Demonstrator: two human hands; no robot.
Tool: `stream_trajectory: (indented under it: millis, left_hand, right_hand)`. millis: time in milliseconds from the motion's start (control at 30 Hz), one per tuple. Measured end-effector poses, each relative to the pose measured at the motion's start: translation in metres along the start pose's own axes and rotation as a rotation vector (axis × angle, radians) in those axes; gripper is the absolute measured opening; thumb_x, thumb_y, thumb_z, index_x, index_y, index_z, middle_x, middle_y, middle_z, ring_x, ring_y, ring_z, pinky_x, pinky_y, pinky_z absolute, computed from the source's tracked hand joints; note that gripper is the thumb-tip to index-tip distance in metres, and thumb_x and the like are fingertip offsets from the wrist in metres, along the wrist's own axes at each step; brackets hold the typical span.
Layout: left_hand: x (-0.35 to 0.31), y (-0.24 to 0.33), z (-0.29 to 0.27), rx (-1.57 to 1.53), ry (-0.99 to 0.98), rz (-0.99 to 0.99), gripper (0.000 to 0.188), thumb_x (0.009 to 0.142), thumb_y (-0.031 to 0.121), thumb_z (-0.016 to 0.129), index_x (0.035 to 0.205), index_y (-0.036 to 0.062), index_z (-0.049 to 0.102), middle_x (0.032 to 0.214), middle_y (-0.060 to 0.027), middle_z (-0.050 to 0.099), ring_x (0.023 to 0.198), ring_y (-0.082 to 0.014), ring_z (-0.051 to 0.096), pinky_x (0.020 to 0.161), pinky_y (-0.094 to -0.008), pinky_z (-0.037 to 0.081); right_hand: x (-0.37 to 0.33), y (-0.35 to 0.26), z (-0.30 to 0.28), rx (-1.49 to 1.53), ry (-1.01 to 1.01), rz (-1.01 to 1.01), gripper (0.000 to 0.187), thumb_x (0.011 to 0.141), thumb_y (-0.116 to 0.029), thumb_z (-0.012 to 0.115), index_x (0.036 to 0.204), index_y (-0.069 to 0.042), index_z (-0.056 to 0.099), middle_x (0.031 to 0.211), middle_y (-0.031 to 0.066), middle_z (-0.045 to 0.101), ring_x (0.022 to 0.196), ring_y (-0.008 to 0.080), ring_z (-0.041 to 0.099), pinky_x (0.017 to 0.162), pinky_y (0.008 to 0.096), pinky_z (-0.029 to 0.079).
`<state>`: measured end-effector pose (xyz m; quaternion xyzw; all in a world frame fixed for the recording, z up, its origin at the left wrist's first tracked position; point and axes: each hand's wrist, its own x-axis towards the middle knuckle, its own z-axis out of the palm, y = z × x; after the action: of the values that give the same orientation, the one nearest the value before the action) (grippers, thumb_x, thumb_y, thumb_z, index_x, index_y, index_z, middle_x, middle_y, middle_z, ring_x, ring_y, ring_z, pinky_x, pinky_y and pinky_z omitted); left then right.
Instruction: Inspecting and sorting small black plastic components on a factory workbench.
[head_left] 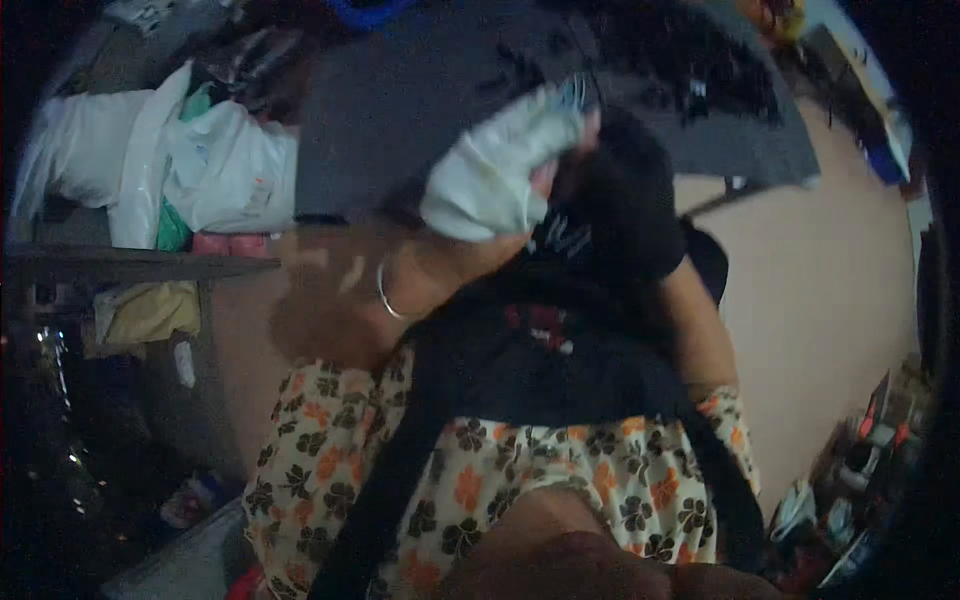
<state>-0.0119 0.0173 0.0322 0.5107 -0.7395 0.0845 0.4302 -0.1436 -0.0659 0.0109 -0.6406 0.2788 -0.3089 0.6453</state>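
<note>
A crumpled white cloth (480, 185), smeared by motion, is bunched in my left hand (543, 182). Most of that hand is behind the cloth; only bits of finger show along its right edge. A thin bangle (388, 295) circles my left wrist. Close by on the right is a dark cloth-like item (635, 195) with pale marks low on its left side; its exact kind is unclear. My right forearm (705, 335) runs up into this dark item, which hides my right hand. The cloth touches or nearly touches the dark item.
Ahead stands a dark grey table (390, 110) with black items (690, 80) toward its far right. White plastic bags (235, 165) lie at the left, above a shelf edge (150, 263). A yellowish bag (155, 312) sits below. Mixed clutter (860, 460) lies at lower right.
</note>
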Motion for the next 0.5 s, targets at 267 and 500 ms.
stream_trajectory:
  millis: [267, 500]
  left_hand:
    - [-0.003, 0.012, -0.019, -0.526, 0.117, -0.472, 0.024, 0.078, 0.001, 0.061, 0.102, 0.0003, 0.061, 0.093, -0.01, 0.065, 0.069, -0.0133, 0.062, 0.061, -0.0229, 0.051]
    - [-0.028, 0.03, -0.029, -0.599, -0.11, -0.543, 0.02, 0.082, 0.001, 0.057, 0.101, -0.0022, 0.061, 0.085, -0.0104, 0.064, 0.067, -0.0109, 0.059, 0.058, -0.022, 0.048]
  right_hand:
    - [-0.011, -0.036, 0.0, -0.383, 0.176, -0.483, 0.02, 0.078, -0.017, 0.064, 0.09, -0.003, 0.056, 0.079, 0.0064, 0.058, 0.069, 0.0172, 0.057, 0.06, 0.0287, 0.045]
    - [-0.032, -0.028, -0.01, -0.844, -0.137, -0.496, 0.021, 0.075, -0.006, 0.066, 0.094, -0.001, 0.058, 0.08, 0.0065, 0.058, 0.074, 0.0139, 0.054, 0.068, 0.0282, 0.044]
